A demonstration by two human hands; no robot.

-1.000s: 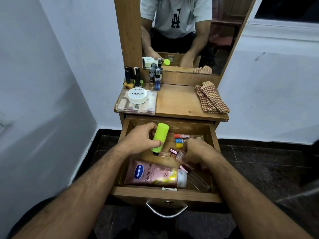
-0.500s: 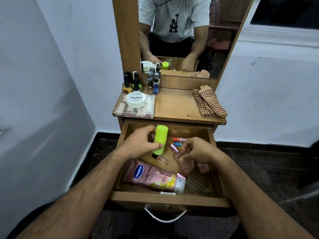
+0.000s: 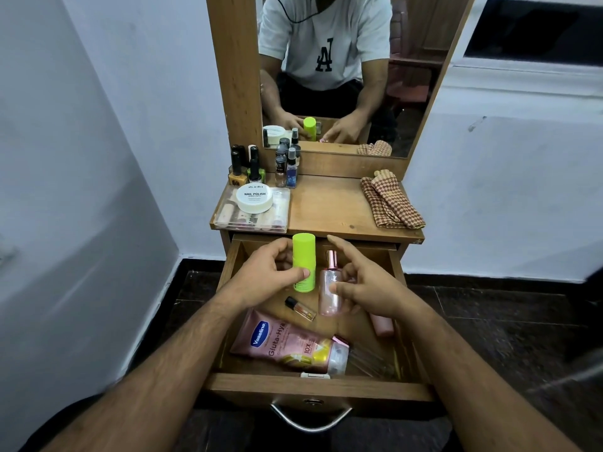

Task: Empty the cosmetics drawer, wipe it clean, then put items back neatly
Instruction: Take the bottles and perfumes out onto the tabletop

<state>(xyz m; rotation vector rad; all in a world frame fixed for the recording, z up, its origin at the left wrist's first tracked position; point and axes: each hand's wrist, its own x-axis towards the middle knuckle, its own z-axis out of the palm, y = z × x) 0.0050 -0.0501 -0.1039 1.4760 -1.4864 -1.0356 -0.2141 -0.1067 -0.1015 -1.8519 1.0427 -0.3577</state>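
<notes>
While the drawer (image 3: 313, 388) is part-emptied, left hand (image 3: 261, 272) clamps green stick (image 3: 303, 261); right hand (image 3: 362, 285) pinches pink bottle (image 3: 329, 288), both upright above it. Bottle likely glass: fragile, slick; hold mid-body. Stick light, rigid.

Cloth (image 3: 391, 200) right of tray (image 3: 222, 223)

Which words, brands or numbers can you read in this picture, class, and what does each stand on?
"Vaseline", "Gluta-Hya", "10X": pink tube in the drawer.
"NAIL POLISH": white round tub on the clear box; the brand above it and the lines beneath are too small.
Bottle labels by the mirror: too small.
</notes>
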